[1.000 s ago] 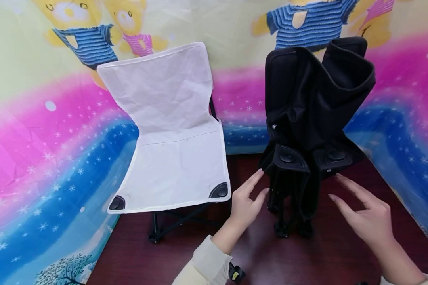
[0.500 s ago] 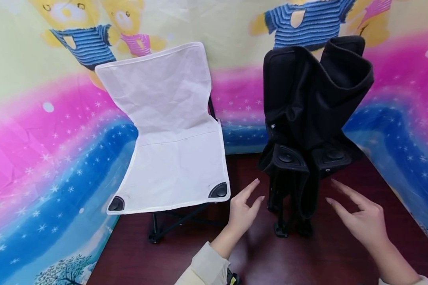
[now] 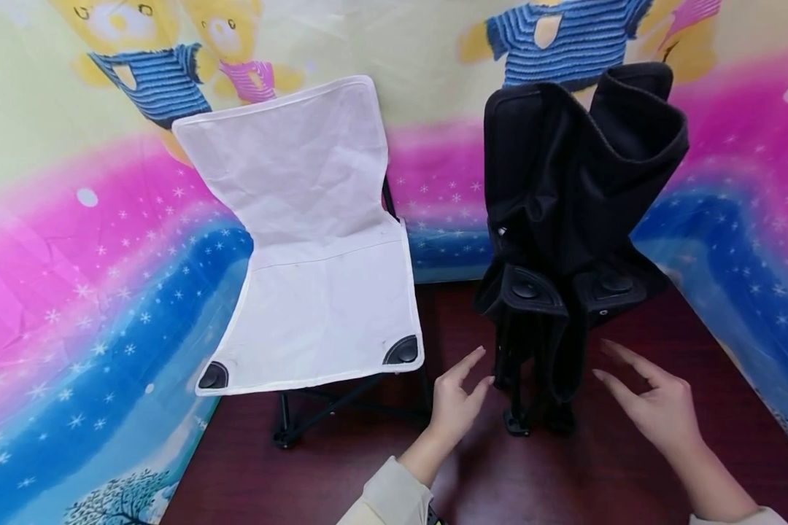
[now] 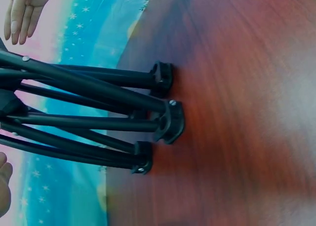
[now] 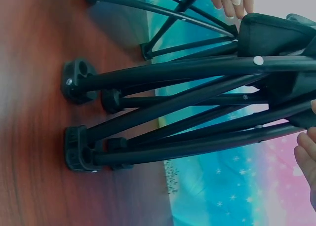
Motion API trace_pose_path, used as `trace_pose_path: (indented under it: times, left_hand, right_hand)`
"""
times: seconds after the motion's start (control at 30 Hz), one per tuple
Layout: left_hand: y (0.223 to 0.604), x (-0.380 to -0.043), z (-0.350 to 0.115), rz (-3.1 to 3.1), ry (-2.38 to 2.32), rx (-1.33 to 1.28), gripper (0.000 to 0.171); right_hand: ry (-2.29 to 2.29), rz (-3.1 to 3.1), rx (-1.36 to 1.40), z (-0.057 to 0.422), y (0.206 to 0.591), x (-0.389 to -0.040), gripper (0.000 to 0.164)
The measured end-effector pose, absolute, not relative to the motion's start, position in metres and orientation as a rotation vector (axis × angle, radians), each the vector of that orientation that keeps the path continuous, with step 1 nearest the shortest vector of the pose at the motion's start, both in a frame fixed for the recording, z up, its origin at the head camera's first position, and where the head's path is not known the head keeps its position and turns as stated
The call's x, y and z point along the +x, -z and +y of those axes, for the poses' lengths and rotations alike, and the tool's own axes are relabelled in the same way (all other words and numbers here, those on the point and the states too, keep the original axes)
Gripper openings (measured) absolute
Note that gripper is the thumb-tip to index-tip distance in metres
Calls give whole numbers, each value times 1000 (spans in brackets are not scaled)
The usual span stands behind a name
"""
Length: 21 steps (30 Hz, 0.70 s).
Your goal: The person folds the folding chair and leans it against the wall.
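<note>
A black folding chair (image 3: 565, 189) stands folded on the right, its fabric bunched above closely gathered legs. In the left wrist view its black tube legs (image 4: 94, 88) end in plastic feet on the wood surface. My left hand (image 3: 456, 401) is just left of those legs, fingers extended, holding nothing. On the other side my right hand (image 3: 657, 401) hovers with fingers spread, apart from the chair. To the left a white folding chair (image 3: 328, 306) stands unfolded, with black corner patches on its seat.
Both chairs stand on a dark red wooden surface (image 3: 269, 488). Behind and beside them hangs a colourful cloth backdrop (image 3: 446, 168) printed with bears and snowflakes. The crossed legs of the white chair (image 5: 168, 14) are close beside the black one.
Both hands have come away from the front seat corners of the black chair and moved lower, to either side of its legs. The chairs have not moved.
</note>
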State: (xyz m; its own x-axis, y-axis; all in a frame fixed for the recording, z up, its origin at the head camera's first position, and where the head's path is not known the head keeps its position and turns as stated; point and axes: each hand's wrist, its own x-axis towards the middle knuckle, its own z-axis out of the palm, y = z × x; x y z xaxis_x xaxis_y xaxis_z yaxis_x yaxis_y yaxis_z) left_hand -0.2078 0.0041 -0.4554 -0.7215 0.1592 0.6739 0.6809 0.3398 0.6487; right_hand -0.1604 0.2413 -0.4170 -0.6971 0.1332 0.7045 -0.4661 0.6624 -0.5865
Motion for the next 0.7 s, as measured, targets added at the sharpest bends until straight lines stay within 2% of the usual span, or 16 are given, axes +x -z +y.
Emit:
trace_pose_path:
  times: [0.4, 0.7]
  left_hand:
    - [474, -206, 13, -2228, 1432, -636, 34]
    - [485, -206, 21, -2339, 1494, -573, 30]
  right_hand:
    - [-1213, -2230, 145, 250, 442, -164, 37]
    - [-1467, -2224, 161, 284, 516, -187, 37]
